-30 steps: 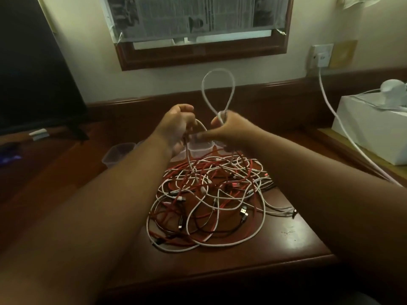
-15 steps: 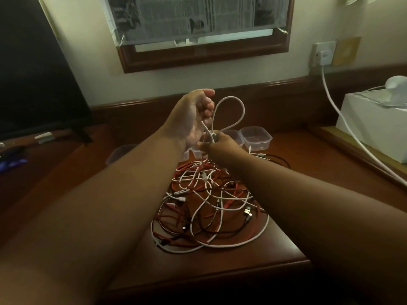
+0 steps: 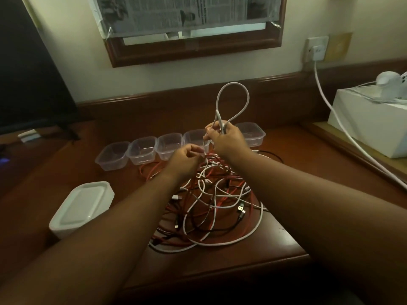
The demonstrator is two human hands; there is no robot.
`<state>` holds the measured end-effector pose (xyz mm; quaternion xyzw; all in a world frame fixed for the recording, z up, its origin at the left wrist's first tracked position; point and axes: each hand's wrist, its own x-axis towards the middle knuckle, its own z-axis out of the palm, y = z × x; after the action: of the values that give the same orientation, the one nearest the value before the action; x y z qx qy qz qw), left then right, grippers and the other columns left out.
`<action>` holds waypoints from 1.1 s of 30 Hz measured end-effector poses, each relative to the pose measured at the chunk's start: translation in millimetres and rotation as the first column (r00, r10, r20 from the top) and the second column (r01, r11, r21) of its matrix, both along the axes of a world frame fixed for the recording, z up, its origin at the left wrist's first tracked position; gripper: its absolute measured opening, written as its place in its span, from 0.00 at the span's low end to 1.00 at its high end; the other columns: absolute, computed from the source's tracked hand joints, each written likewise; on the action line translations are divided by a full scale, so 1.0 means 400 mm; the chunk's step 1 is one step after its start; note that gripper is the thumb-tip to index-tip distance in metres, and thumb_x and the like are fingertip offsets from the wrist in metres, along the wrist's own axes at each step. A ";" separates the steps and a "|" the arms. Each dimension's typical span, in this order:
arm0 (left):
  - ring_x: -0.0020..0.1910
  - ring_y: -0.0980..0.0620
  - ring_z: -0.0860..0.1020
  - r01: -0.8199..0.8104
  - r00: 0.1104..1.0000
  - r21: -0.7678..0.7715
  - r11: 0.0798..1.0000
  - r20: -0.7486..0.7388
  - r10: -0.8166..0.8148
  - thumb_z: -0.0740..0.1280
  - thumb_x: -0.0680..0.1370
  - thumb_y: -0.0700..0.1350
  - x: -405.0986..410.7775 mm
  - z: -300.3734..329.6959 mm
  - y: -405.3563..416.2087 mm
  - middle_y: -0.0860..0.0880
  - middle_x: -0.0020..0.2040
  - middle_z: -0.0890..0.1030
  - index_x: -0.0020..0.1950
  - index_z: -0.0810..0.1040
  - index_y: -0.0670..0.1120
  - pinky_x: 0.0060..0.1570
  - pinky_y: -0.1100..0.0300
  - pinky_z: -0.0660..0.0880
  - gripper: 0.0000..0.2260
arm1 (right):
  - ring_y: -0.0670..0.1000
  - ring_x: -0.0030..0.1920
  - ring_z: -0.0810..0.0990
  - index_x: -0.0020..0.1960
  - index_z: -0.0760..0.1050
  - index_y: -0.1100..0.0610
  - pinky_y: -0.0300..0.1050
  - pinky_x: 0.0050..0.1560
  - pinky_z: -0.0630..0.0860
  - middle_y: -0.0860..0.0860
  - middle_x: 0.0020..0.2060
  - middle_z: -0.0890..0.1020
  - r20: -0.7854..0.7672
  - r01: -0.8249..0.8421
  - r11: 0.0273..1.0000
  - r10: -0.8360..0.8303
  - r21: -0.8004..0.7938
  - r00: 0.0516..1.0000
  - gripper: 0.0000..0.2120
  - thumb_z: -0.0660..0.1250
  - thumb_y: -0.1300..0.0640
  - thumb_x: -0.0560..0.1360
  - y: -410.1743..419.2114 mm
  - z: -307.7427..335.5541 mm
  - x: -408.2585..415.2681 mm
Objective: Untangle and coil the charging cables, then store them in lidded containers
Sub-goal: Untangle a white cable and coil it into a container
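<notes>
A tangled heap of white, red and black charging cables (image 3: 215,201) lies on the wooden table (image 3: 275,245). My right hand (image 3: 226,139) grips a white cable (image 3: 233,86) whose loop stands up above the fingers. My left hand (image 3: 187,157), lower and to the left, pinches the same white cable where it runs down into the heap. Behind the heap stands a row of several clear plastic containers (image 3: 141,150), all without lids; my hands hide part of two of them.
A stack of white lids (image 3: 81,205) sits at the table's left front. A white box (image 3: 370,126) with a white device on top stands at right, and a white cord (image 3: 334,113) runs from the wall socket past it. A dark screen fills the left.
My left hand has dropped from above the loop to below my right hand. My right hand has risen, and the loop now stands taller. The view has tilted, showing the containers and lids.
</notes>
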<state>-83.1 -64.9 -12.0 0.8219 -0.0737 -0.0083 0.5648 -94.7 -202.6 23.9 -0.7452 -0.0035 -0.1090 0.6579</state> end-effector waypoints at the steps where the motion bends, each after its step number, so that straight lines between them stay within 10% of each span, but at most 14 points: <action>1: 0.45 0.51 0.79 0.000 1.000 0.030 1.000 0.020 -0.001 0.67 0.80 0.40 -0.002 -0.012 0.000 0.46 0.49 0.81 0.52 0.76 0.50 0.40 0.59 0.74 0.05 | 0.50 0.44 0.81 0.53 0.76 0.52 0.44 0.42 0.76 0.52 0.47 0.84 -0.003 -0.006 1.000 0.006 0.002 1.000 0.05 0.62 0.55 0.82 -0.002 -0.004 -0.001; 10: 0.42 0.52 0.79 0.047 0.971 0.496 0.867 0.181 -0.157 0.71 0.77 0.40 0.010 -0.084 0.027 0.52 0.42 0.80 0.45 0.80 0.49 0.46 0.55 0.78 0.04 | 0.45 0.33 0.75 0.57 0.75 0.56 0.40 0.35 0.74 0.55 0.46 0.84 0.027 0.083 0.962 -0.093 0.260 0.995 0.08 0.62 0.54 0.82 -0.052 0.038 -0.001; 20: 0.48 0.52 0.80 0.199 0.956 0.206 0.958 0.173 -0.235 0.72 0.76 0.44 -0.040 0.020 -0.078 0.49 0.52 0.77 0.66 0.71 0.52 0.42 0.59 0.80 0.20 | 0.47 0.33 0.75 0.51 0.74 0.57 0.44 0.36 0.78 0.53 0.36 0.76 -0.035 0.074 0.696 -0.069 0.714 0.997 0.10 0.59 0.52 0.83 -0.070 0.136 -0.059; 25: 0.47 0.46 0.80 0.134 0.982 0.098 0.986 0.118 -0.146 0.67 0.80 0.46 -0.033 0.036 -0.149 0.45 0.48 0.80 0.52 0.76 0.51 0.49 0.51 0.79 0.02 | 0.52 0.44 0.77 0.52 0.75 0.56 0.54 0.58 0.79 0.55 0.43 0.76 -0.081 0.087 0.645 -0.039 0.759 0.996 0.11 0.60 0.50 0.82 -0.081 0.150 -0.085; 29: 0.46 0.48 0.79 -0.047 0.989 -0.007 0.999 0.141 0.048 0.69 0.78 0.46 -0.004 0.016 -0.165 0.48 0.43 0.81 0.46 0.80 0.48 0.47 0.51 0.78 0.03 | 0.52 0.40 0.78 0.50 0.75 0.57 0.50 0.47 0.80 0.55 0.41 0.77 -0.073 0.160 0.801 -0.144 0.577 0.987 0.09 0.60 0.52 0.82 -0.122 0.152 -0.104; 33: 0.44 0.47 0.82 -0.060 0.978 -0.180 0.982 0.189 0.094 0.72 0.76 0.41 0.015 0.037 -0.180 0.46 0.42 0.83 0.43 0.81 0.47 0.47 0.51 0.79 0.03 | 0.51 0.40 0.78 0.49 0.75 0.58 0.49 0.43 0.79 0.53 0.40 0.78 -0.034 0.122 0.992 -0.123 -0.024 0.992 0.07 0.60 0.56 0.81 -0.155 0.138 -0.080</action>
<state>-77.3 -136.8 2.7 0.7686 -0.0975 0.1012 0.6241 -126.6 -264.4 79.3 -0.7530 0.0524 -0.1360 0.6416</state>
